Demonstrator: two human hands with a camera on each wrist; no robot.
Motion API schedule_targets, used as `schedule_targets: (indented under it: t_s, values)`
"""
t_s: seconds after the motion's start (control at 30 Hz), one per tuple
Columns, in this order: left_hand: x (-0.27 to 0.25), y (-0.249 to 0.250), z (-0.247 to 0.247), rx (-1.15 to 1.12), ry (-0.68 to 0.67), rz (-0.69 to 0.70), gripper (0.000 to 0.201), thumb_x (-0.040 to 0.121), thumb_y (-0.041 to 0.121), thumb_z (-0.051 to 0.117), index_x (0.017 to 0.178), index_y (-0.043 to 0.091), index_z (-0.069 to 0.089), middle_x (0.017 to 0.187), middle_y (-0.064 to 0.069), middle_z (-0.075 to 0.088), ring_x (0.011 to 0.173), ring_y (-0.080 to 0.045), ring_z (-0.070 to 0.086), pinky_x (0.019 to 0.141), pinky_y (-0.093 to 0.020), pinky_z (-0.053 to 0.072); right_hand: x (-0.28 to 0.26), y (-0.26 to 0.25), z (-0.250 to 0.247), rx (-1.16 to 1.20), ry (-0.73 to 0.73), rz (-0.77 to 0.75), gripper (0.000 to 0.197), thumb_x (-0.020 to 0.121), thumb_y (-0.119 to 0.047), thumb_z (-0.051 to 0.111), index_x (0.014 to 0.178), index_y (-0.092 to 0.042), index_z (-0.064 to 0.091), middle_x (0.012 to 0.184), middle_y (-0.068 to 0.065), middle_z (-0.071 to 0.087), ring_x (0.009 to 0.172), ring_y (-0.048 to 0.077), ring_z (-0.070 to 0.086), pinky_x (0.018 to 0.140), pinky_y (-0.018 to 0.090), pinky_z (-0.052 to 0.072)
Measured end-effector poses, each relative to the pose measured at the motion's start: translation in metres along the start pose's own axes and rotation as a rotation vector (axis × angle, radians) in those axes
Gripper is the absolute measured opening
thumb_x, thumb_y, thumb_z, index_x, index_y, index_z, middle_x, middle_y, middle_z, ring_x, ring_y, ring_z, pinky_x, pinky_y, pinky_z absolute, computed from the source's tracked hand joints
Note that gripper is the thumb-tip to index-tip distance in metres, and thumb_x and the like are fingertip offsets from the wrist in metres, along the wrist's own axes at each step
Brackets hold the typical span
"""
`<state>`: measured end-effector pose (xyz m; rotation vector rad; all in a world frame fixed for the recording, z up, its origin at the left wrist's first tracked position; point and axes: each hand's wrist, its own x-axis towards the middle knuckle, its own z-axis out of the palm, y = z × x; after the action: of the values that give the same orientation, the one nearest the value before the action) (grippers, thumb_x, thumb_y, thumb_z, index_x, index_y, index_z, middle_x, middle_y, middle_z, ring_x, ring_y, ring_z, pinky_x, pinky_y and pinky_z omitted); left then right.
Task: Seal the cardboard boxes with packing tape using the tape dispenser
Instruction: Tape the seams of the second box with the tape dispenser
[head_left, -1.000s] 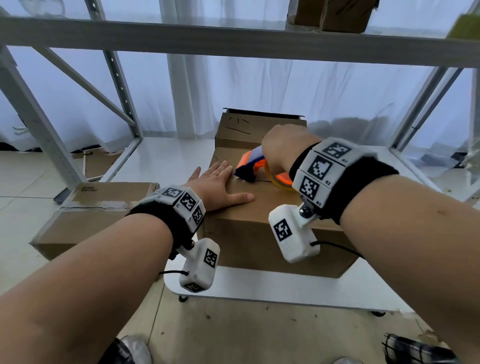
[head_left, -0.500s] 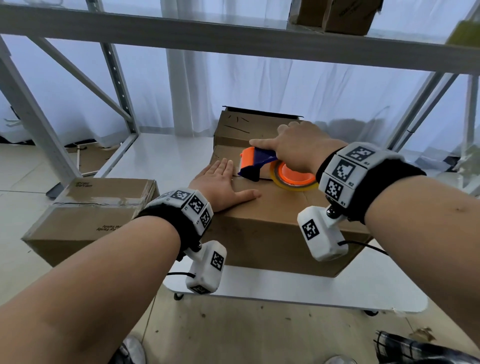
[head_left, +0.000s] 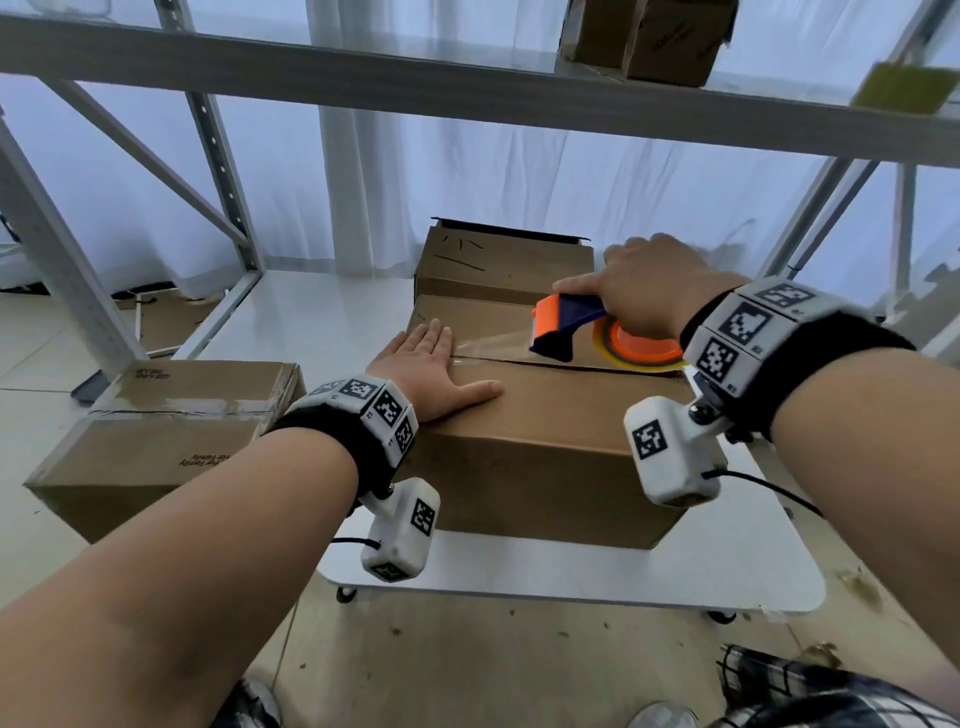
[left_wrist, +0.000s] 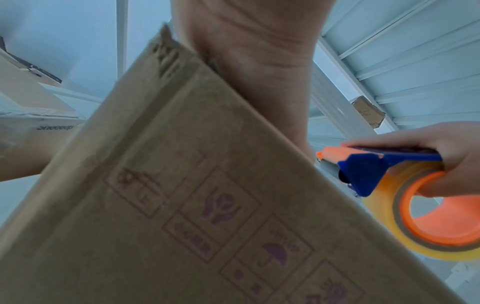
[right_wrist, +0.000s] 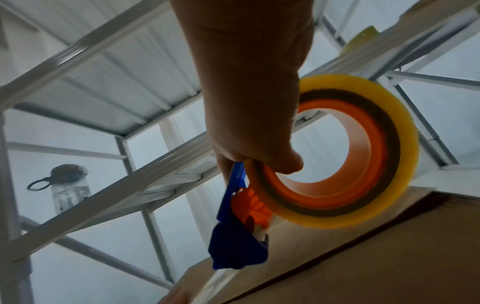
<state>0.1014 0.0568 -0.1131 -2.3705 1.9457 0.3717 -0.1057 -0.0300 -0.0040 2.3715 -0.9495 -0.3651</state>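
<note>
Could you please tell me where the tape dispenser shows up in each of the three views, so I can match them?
Head: the tape dispenser sits right of centre, gripped by the right hand on top of the box.
Left wrist: at the right edge, above the box's edge.
Right wrist: centre, below the hand.
Shared landmark: the orange core of the tape roll.

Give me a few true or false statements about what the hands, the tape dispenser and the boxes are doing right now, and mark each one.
1. The left hand lies flat on the box. True.
2. The right hand grips the tape dispenser. True.
3. The tape roll's core is green. False: it is orange.
4. A strip of tape stretches from the dispenser toward the left hand. True.
5. The second box on the left is stacked on the first. False: it sits beside it, lower down.
</note>
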Motion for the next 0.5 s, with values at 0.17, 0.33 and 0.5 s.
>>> schedule_targets:
  t_s: [0.17, 0.33, 0.5]
  values:
    - [-0.002, 0.003, -0.003, -0.001, -0.016, -0.015, 0.104, 0.078, 0.084, 0.022, 0.152, 0.017, -0.007, 0.160, 0.002, -0.010, 0.146, -0.011, -0.007, 0.118, -0.032, -0.006, -0.005, -0.001, 0.026, 0.148, -0.013, 0.095, 0.060, 0.098, -0.018, 0.035, 0.147, -0.047, 0.018, 0.117, 0.008, 0.052, 0.106, 0.028, 0.051, 0.077, 0.032, 0.029]
    - [-0.001, 0.004, -0.004, 0.016, -0.036, -0.021, 0.104, 0.078, 0.084, 0.022, 0.151, 0.017, -0.008, 0.159, 0.001, -0.011, 0.146, -0.011, -0.009, 0.118, -0.032, -0.006, -0.009, 0.003, 0.035, 0.233, 0.035, 0.088, 0.061, 0.097, -0.019, 0.035, 0.147, -0.048, 0.015, 0.113, 0.009, 0.050, 0.102, 0.027, 0.049, 0.078, 0.031, 0.028]
    - [-0.001, 0.007, -0.006, 0.065, -0.045, -0.027, 0.102, 0.080, 0.082, 0.018, 0.151, 0.014, -0.010, 0.159, -0.003, -0.012, 0.146, -0.014, -0.009, 0.119, -0.032, -0.006, -0.009, 0.004, 0.040, 0.289, 0.034, 0.098, 0.062, 0.097, -0.018, 0.037, 0.147, -0.049, 0.016, 0.097, 0.003, 0.038, 0.087, 0.021, 0.038, 0.078, 0.031, 0.029]
